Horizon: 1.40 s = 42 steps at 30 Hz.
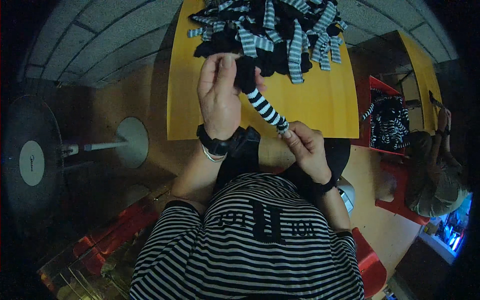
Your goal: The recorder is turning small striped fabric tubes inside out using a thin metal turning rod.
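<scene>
A slim knitted tube, black at its upper end and striped black and white below, stretches between my two hands over the near edge of the yellow table. My left hand is closed around the black end, its thumb in front and a fingertip showing on the far side. Lower and to the right, my right hand pinches the striped end between thumb and fingers. Beyond them on the table lies a heap of loose knitted pieces, black with grey-and-white striped strips.
A red crate full of striped knitted pieces stands at the right. Beyond it, another person sits by a second yellow table. A standing fan is at the left. Part of a red chair shows beside me.
</scene>
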Available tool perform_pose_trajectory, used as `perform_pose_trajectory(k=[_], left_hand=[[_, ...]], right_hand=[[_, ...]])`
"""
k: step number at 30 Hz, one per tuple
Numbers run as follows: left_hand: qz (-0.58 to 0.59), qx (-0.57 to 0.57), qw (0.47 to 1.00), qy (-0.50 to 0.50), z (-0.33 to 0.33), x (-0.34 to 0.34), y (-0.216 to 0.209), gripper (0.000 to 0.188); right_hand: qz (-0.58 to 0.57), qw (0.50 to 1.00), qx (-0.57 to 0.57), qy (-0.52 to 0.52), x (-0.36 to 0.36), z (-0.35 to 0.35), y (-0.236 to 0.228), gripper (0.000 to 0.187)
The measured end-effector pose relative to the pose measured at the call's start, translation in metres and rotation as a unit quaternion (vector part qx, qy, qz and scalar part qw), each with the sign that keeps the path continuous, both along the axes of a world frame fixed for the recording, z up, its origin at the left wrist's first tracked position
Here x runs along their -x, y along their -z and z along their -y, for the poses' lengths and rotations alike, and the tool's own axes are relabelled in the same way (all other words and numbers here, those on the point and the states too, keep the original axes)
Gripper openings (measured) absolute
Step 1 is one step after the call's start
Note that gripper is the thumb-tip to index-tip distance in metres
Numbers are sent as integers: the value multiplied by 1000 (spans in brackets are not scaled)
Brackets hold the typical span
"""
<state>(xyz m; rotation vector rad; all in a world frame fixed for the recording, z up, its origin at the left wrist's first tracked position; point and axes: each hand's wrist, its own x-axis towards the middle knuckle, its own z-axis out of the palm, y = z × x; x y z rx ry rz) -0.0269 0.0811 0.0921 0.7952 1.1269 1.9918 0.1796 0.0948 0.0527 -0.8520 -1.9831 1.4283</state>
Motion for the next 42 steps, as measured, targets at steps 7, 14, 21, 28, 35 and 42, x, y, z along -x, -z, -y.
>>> perform_pose_trajectory(k=[7,14,21,28,35,42], left_hand=[[-114,-16,986,-122,2,13,19,19],[-42,-7,993,-107,1,1,11,15],[-88,-18,989,-118,1,0,18,14],[-135,-22,989,-65,7,-19,18,11],[-82,-18,991,-108,2,9,23,14],[28,-80,996,-18,-2,-6,9,17]], right_hand=[[-18,994,104,0,-9,7,6,17],[-81,981,176,3,-12,12,14,19],[-99,984,150,1,-7,10,7,19],[-210,924,320,26,16,18,4,21],[-128,968,214,6,-4,3,7,18],[-87,983,164,5,-21,-7,5,16]])
